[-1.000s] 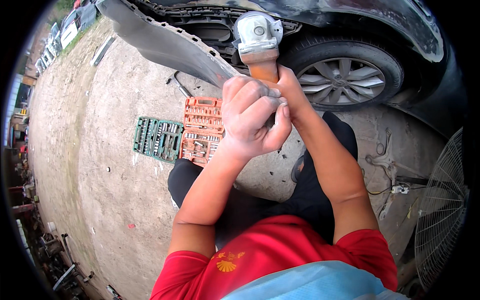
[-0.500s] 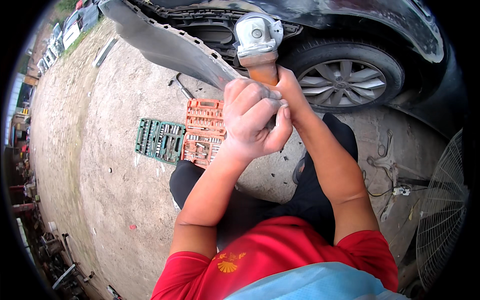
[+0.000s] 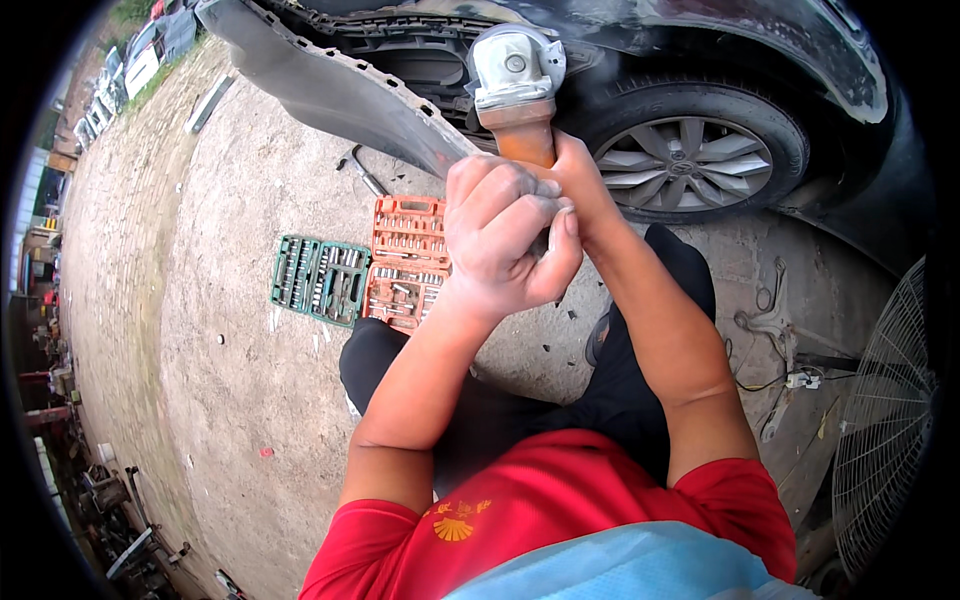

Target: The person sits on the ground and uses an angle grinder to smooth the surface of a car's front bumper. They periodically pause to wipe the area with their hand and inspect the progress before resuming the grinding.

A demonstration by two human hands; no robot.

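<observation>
An angle grinder (image 3: pixel 515 75) with a dusty metal head and orange body is held upright in front of a dark car's (image 3: pixel 660 40) wheel arch. My right hand (image 3: pixel 580 185) wraps round its orange body. Beside it my left hand (image 3: pixel 508 235), pale with dust, is closed in a fist; whatever it grips is hidden by its fingers. The end of a loose grey bumper (image 3: pixel 340 110) runs in behind that fist. The grinder's disc shows only as a thin rim behind its head, close to the car's body edge.
A car wheel (image 3: pixel 685 165) stands right of the grinder. Open green (image 3: pixel 320 280) and orange socket sets (image 3: pixel 408 265) lie on the ground by my left knee, with a metal hand tool (image 3: pixel 365 172) above them. A wire-guarded fan (image 3: pixel 885 420) and cables (image 3: pixel 770 385) are at my right.
Both hands and the grinder stay almost in place, with only a slight shift. A faint haze shows right of the grinder head.
</observation>
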